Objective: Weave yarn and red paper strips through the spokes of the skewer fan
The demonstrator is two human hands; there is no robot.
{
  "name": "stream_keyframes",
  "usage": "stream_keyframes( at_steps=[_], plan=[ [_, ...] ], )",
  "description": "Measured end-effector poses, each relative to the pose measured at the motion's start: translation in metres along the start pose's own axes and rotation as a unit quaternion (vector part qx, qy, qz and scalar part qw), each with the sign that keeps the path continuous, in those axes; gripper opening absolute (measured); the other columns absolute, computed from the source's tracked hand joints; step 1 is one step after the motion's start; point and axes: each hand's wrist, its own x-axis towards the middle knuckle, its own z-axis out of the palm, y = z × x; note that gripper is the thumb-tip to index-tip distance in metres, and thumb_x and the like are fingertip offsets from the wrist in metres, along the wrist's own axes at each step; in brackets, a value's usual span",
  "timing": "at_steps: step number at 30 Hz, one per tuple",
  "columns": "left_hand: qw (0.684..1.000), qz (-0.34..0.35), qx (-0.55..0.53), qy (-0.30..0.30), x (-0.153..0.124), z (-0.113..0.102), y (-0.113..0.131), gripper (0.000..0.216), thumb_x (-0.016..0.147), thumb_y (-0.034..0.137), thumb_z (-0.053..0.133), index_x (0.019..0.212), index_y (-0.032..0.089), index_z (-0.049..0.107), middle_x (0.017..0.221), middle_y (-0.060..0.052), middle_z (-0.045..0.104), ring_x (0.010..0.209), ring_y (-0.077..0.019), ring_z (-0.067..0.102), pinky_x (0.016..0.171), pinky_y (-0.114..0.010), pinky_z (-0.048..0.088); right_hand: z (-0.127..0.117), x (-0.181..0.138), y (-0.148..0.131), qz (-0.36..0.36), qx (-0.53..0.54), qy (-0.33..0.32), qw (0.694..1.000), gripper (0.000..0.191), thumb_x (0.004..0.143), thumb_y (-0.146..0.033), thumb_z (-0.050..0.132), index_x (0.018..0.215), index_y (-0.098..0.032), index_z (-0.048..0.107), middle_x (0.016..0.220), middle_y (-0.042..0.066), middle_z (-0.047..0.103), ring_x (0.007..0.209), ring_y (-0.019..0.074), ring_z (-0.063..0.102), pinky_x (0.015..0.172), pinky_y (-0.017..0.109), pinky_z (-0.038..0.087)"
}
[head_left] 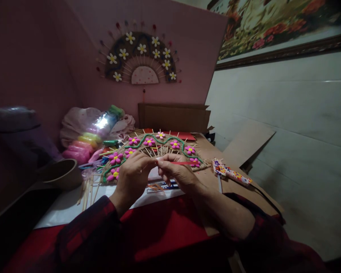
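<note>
My left hand [133, 172] and my right hand [178, 173] meet over the near edge of a fan-shaped woven craft piece [153, 149]. Pink flowers with yellow centres and a green wavy cord decorate it, and thin wooden sticks fan out from its middle. Together the fingers of both hands pinch a thin red strip [179, 163] that points right. What lies under my hands is hidden. My sleeves are dark red plaid.
A flower-patterned glue gun [230, 173] lies to the right on brown cardboard. Loose wooden sticks [88, 189] and a cardboard roll [61, 172] sit at left, behind them a bag of coloured clay [93, 132]. A finished fan [142, 60] hangs on the pink wall.
</note>
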Motion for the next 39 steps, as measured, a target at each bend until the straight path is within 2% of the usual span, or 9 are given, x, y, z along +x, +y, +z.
stream_keyframes(
  at_steps=[6, 11, 15, 20, 24, 27, 30, 35, 39],
  plan=[
    [0.997, -0.037, -0.065, 0.026, 0.001, 0.001, 0.002, 0.007, 0.080, 0.015, 0.061, 0.076, 0.019, 0.065, 0.066, -0.001, 0.065, 0.065, -0.0152, 0.055, 0.062, -0.029, 0.042, 0.000, 0.000, 0.000, 0.006, 0.028, -0.004, 1.000, 0.016, 0.073, -0.030, 0.064, 0.071, -0.015, 0.060, 0.056, -0.003, 0.060, 0.038, 0.0056, 0.049, 0.035, 0.016, 0.036],
    [0.999, -0.011, -0.049, 0.015, 0.002, 0.001, 0.001, 0.007, 0.081, 0.014, 0.059, 0.077, 0.017, 0.064, 0.069, -0.002, 0.065, 0.067, -0.0155, 0.053, 0.063, -0.030, 0.042, 0.002, 0.001, -0.001, -0.001, 0.025, 0.039, 0.999, 0.018, 0.070, -0.031, 0.066, 0.066, -0.014, 0.060, 0.050, -0.004, 0.058, 0.035, 0.0050, 0.046, 0.032, 0.016, 0.033],
    [0.999, 0.002, -0.037, 0.014, 0.001, 0.001, 0.000, 0.007, 0.082, 0.013, 0.059, 0.077, 0.016, 0.063, 0.070, -0.002, 0.064, 0.068, -0.0154, 0.053, 0.064, -0.029, 0.042, 0.003, 0.001, -0.002, -0.001, 0.025, 0.041, 0.999, 0.019, 0.069, -0.031, 0.067, 0.065, -0.014, 0.059, 0.048, -0.004, 0.058, 0.034, 0.0052, 0.046, 0.031, 0.015, 0.032],
    [0.995, 0.052, 0.081, -0.026, 0.001, -0.002, 0.002, 0.012, 0.085, 0.012, 0.053, 0.076, 0.014, 0.062, 0.071, -0.005, 0.063, 0.071, -0.0184, 0.053, 0.062, -0.030, 0.042, 0.004, 0.001, 0.000, -0.014, -0.023, 0.052, 0.998, 0.019, 0.070, -0.031, 0.067, 0.067, -0.015, 0.059, 0.051, -0.003, 0.060, 0.034, 0.0061, 0.048, 0.030, 0.016, 0.034],
    [0.973, 0.072, 0.200, -0.085, 0.000, -0.005, 0.007, 0.015, 0.084, 0.009, 0.051, 0.075, 0.013, 0.062, 0.070, -0.006, 0.062, 0.076, -0.0225, 0.053, 0.060, -0.031, 0.041, 0.004, 0.002, 0.005, -0.030, -0.081, 0.060, 0.995, 0.017, 0.071, -0.030, 0.067, 0.068, -0.015, 0.059, 0.052, -0.003, 0.060, 0.036, 0.0061, 0.049, 0.031, 0.015, 0.036],
    [0.953, 0.077, 0.263, -0.126, 0.000, -0.007, 0.010, 0.012, 0.081, 0.009, 0.053, 0.075, 0.013, 0.062, 0.070, -0.006, 0.061, 0.077, -0.0242, 0.054, 0.056, -0.032, 0.040, 0.004, 0.003, 0.009, -0.017, -0.085, 0.064, 0.994, 0.016, 0.070, -0.029, 0.066, 0.065, -0.015, 0.058, 0.051, -0.003, 0.058, 0.035, 0.0061, 0.048, 0.029, 0.015, 0.035],
    [0.942, 0.086, 0.294, -0.139, 0.000, -0.008, 0.012, 0.010, 0.079, 0.008, 0.056, 0.074, 0.014, 0.062, 0.070, -0.006, 0.060, 0.076, -0.0243, 0.054, 0.053, -0.032, 0.038, 0.005, 0.004, 0.010, 0.001, -0.071, 0.062, 0.996, 0.014, 0.069, -0.027, 0.065, 0.065, -0.015, 0.058, 0.050, -0.003, 0.059, 0.036, 0.0068, 0.050, 0.029, 0.015, 0.036],
    [0.949, 0.088, 0.272, -0.131, 0.001, -0.008, 0.012, 0.011, 0.082, 0.010, 0.054, 0.076, 0.014, 0.063, 0.071, -0.006, 0.061, 0.077, -0.0242, 0.054, 0.054, -0.032, 0.039, 0.006, 0.002, 0.004, 0.011, -0.032, 0.048, 0.998, 0.015, 0.066, -0.026, 0.066, 0.064, -0.014, 0.057, 0.049, -0.003, 0.060, 0.035, 0.0071, 0.050, 0.028, 0.015, 0.035],
    [0.982, 0.064, 0.164, -0.067, 0.000, -0.004, 0.008, 0.015, 0.085, 0.010, 0.050, 0.079, 0.014, 0.064, 0.070, -0.006, 0.062, 0.074, -0.0209, 0.054, 0.061, -0.031, 0.042, 0.006, 0.000, -0.001, 0.017, 0.016, 0.049, 0.999, 0.016, 0.067, -0.027, 0.066, 0.067, -0.014, 0.057, 0.051, -0.002, 0.060, 0.035, 0.0075, 0.050, 0.029, 0.015, 0.036]
  ],
)
